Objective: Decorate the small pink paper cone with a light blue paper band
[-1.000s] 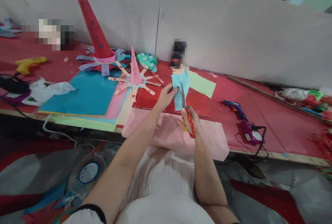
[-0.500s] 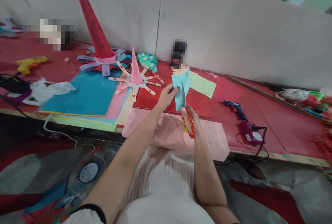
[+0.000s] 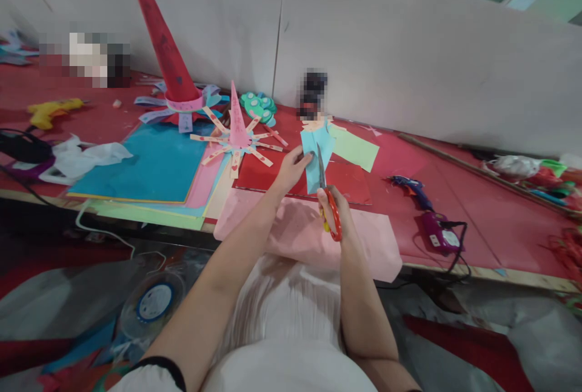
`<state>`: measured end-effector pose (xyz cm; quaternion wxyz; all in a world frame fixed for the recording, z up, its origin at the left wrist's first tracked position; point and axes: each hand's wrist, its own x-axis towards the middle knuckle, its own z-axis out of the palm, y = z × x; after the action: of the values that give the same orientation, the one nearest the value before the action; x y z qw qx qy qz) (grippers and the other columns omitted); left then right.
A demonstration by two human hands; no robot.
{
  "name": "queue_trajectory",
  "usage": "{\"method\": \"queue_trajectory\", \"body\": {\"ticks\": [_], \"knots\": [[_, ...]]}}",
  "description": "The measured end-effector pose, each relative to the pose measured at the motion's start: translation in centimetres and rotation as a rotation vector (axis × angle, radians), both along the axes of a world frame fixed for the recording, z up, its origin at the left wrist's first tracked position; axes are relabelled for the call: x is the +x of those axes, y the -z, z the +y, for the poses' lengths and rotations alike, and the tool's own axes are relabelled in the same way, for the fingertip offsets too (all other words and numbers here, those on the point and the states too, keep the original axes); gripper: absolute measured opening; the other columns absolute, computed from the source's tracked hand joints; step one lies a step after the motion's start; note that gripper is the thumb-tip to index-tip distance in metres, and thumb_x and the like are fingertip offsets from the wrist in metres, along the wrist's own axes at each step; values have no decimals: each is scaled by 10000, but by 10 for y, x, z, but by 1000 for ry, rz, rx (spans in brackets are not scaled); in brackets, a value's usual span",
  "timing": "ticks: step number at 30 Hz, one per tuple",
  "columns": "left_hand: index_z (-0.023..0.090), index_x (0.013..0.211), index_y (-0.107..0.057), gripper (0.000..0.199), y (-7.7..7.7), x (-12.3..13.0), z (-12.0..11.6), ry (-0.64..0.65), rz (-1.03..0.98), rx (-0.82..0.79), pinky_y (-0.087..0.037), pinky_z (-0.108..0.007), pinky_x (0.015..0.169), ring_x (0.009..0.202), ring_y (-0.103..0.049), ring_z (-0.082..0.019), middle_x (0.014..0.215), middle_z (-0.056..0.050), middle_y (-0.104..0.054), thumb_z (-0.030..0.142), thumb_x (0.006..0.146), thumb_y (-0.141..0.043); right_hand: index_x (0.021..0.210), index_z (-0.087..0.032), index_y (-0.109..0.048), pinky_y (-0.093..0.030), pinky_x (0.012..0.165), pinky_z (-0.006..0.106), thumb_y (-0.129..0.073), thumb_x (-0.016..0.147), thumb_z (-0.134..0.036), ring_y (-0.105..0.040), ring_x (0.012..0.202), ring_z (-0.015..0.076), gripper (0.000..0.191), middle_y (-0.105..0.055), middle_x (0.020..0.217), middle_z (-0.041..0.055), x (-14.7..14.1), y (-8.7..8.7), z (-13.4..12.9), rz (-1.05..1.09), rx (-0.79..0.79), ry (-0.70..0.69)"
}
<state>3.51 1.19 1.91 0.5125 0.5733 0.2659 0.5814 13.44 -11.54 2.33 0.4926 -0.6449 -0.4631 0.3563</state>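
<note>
My left hand [image 3: 293,168] pinches the left edge of a light blue paper [image 3: 313,175], held up over the table. In my right hand [image 3: 336,207] is a pair of scissors [image 3: 334,216] with red and yellow handles, its blades pointing up and lying against the paper. A red sheet [image 3: 352,183] lies beneath the hands, with a pink sheet [image 3: 373,237] nearer my body. Behind the blue paper is a light green sheet [image 3: 357,148].
Left of my hands stand a pink paper cone [image 3: 237,122] with spread strips and a tall red cone [image 3: 168,46]. Blue sheets [image 3: 145,162] lie further left, near a yellow glue gun [image 3: 52,113]. A dark blue glue gun [image 3: 411,189] rests at right.
The scissor blades and the blue paper have shifted very slightly. Both hands keep their hold and nearly the same place.
</note>
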Motion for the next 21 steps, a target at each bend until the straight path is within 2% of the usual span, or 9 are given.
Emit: {"method": "queue_trajectory", "body": {"ticks": [12,21], "knots": [[147,837,-636,348,2,0,2,-4,-4,-10,-431,-241,661,743,-534,-138,778,-21,-609,468,705,-653,852,-182,-577,-335,437,223,-561,745,-570,-445,499,107,403,-486,544,-26,-2,-9,-4,-44,9,6],[148,828,-634,346,0,0,0,-4,10,-35,-445,-251,679,746,-547,-141,788,-19,-629,468,697,-659,853,-169,-598,-323,420,221,-581,701,-594,-440,471,106,452,-475,513,-28,-4,-11,-5,-38,-39,45]]}}
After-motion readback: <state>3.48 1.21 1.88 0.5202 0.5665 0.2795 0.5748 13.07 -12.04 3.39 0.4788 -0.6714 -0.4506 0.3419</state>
